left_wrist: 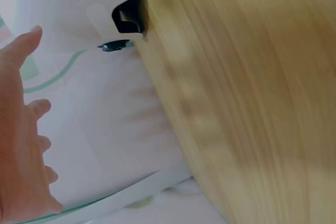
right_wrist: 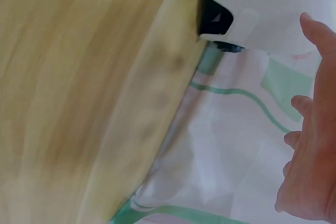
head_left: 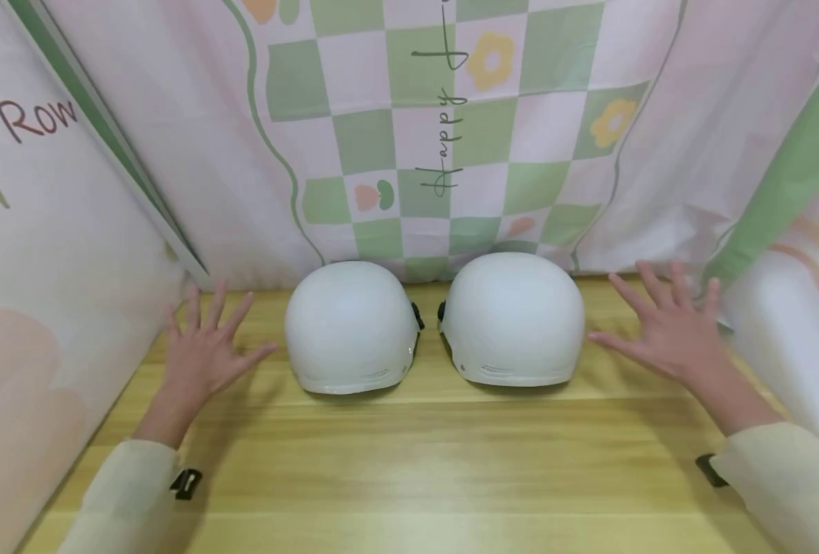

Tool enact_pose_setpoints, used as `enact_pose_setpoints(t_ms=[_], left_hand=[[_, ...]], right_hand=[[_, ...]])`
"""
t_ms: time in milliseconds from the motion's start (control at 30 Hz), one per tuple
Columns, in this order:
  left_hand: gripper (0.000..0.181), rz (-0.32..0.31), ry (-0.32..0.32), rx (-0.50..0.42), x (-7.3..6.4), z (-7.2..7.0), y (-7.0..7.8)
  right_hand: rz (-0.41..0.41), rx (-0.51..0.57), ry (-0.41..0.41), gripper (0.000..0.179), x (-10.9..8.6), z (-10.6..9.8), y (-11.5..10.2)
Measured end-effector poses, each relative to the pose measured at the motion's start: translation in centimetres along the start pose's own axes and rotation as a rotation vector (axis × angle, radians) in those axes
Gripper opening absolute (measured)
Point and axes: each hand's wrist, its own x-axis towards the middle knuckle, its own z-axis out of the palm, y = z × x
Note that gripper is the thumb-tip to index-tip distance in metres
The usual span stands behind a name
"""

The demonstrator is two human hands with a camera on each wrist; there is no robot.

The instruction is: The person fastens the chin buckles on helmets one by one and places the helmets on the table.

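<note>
Two white helmets stand side by side on a wooden table, domes up, with a small gap between them. To the left of the left helmet (head_left: 350,327) my left hand (head_left: 204,350) hovers with its fingers spread, apart from the shell. My right hand (head_left: 675,331) is spread the same way, just right of the right helmet (head_left: 516,319), holding nothing. Black buckle parts (head_left: 417,315) show on the facing sides of the helmets. In the left wrist view a helmet's lower edge (left_wrist: 89,19) appears beyond the thumb; the right wrist view shows the other helmet (right_wrist: 262,9).
The wooden tabletop (head_left: 409,462) stretches in front of the helmets. Behind them hangs a checked, flowered curtain (head_left: 423,138). Printed cloth (head_left: 56,254) closes off the left side, and more cloth with a green band (head_left: 783,169) hangs on the right.
</note>
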Motion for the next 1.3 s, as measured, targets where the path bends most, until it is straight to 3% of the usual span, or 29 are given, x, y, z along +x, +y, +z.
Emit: enact_pose_setpoints(t_ms=[233,367,600,867,1300], left_hand=[[0.094,0.059,0.134,-0.068,0.6,-0.8,1.2],[0.093,0.093,0.141,-0.080,1.2,-1.6,2.5],[0.089,0.147,0.147,-0.169,1.8,-2.4,5.9],[0.088,0.304,0.278,-0.183,2.4,-2.2,9.8],[0.084,0.415,0.286,-0.251,3.3,-1.7,14.5]], right_hand=[[-0.041,-0.004,0.034,0.101,0.1,-0.6,-0.8],[-0.066,0.002,0.044,0.100,0.1,-0.7,-1.2],[-0.111,0.029,0.055,0.098,0.4,-1.1,-2.0],[-0.137,0.017,0.057,0.093,0.6,-1.1,-2.7],[-0.157,0.118,0.096,0.090,0.5,-1.0,-3.3]])
